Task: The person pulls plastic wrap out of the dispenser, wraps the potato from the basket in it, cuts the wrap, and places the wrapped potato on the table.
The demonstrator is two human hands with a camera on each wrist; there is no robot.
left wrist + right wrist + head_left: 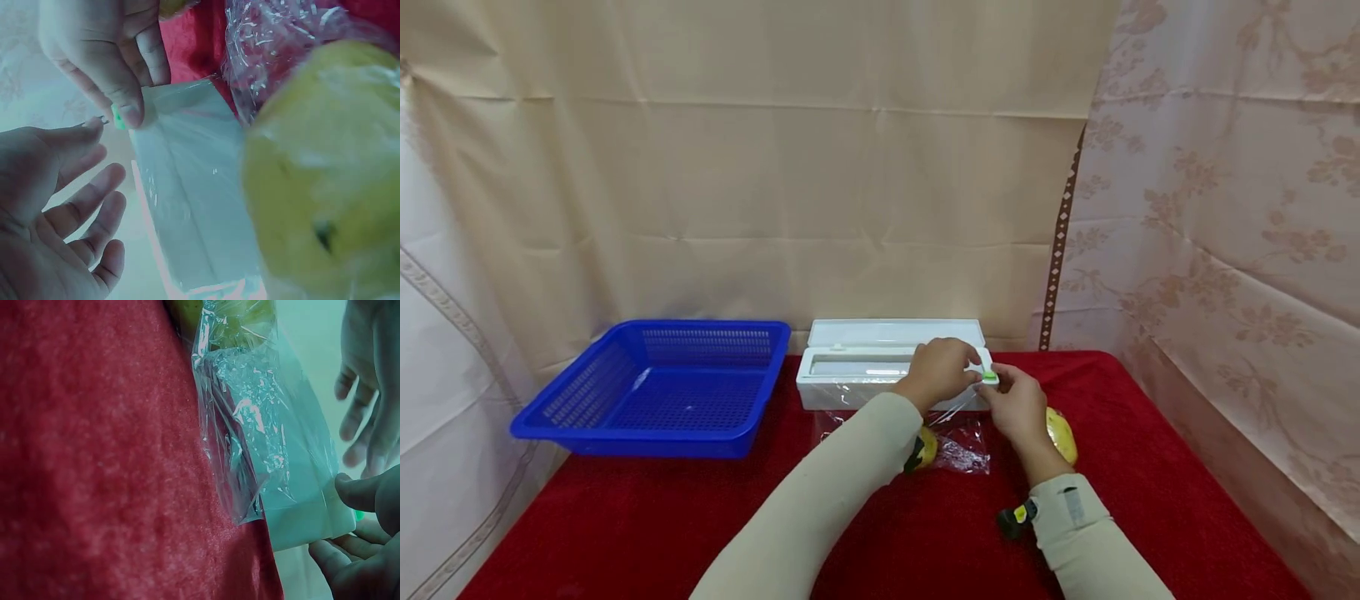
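Note:
A white cling film dispenser stands with its lid raised and a green slider at its right end. My right hand pinches that right end by the slider, thumb on one side and fingers on the other. Over the dispenser's right part hovers my left hand, its fingers loosely bent with nothing visibly gripped, thumb close to the slider in the left wrist view. Clear film hangs from the dispenser's front onto the cloth. A yellow fruit lies under film below my left wrist, partly hidden in the head view.
A blue plastic basket stands on the left of the table. Beside my right wrist lies another yellow fruit. Red cloth covers the table, and curtains hang behind and at both sides.

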